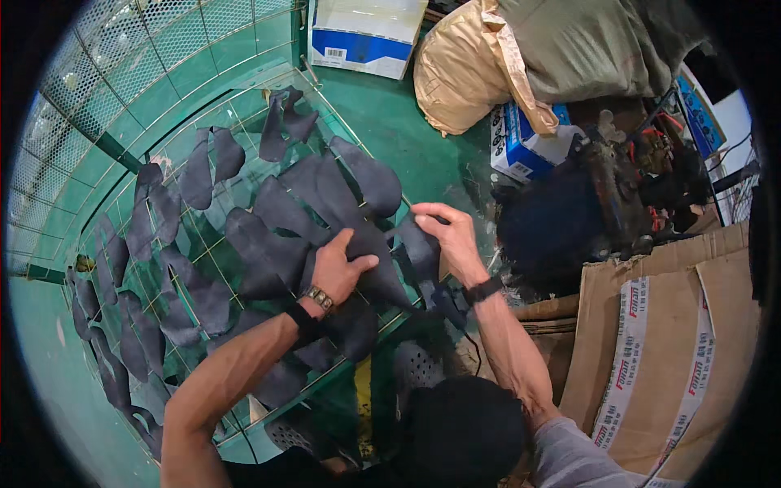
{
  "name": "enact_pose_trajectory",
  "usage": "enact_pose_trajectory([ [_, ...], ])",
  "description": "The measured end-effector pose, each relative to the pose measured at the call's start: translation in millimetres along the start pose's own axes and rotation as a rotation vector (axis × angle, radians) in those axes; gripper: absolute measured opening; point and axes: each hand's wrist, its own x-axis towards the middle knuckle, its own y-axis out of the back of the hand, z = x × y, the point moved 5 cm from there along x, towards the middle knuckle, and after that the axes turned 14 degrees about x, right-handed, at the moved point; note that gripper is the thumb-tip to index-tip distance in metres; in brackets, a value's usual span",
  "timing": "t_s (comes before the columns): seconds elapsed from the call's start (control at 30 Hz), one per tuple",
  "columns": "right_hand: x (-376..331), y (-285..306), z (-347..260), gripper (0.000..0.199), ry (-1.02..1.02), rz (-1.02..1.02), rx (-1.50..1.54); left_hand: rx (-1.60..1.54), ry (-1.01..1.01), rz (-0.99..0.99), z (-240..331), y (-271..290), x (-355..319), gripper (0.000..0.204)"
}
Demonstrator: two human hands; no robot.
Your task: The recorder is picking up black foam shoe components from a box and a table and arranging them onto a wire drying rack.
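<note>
Many dark grey, flat cut pieces, leather-like and curved, lie over a wire rack point(213, 244). My left hand point(335, 268) rests on a pile of these grey pieces point(264, 244), its thumb and forefinger spread apart; its other fingers are partly hidden. To its right, my right hand point(451, 240) pinches the upper edge of a curved grey piece point(418, 250), which hangs down beside the rack's right edge. The lower end of that piece is hard to make out against the dark background. Both wrists wear dark bands, and the left also has a metal watch or bracelet.
A perforated metal mesh panel point(114, 49) stands at the far left. On the green floor are a blue-white box point(362, 41), a tan sack point(464, 69) and another blue-white box point(529, 146). Flattened cardboard point(561, 358) leans at right. A dark cap and clogs point(416, 366) show below.
</note>
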Motion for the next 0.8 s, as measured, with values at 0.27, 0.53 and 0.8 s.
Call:
enact_pose_trajectory([
  [0.27,26.7,-0.5,31.8,0.034,-0.026,-0.037,-0.172,0.153,0.114,-0.011,-8.8,2.8,12.2,0.058],
  [0.53,11.6,28.7,21.2,0.039,0.186,0.103,-0.230,0.266,0.025,0.006,-0.5,7.3,4.5,0.069],
  [0.8,-60.2,86.9,42.9,0.030,0.053,0.285,-0.343,0.384,-0.047,0.044,12.1,14.8,-1.1,0.066],
])
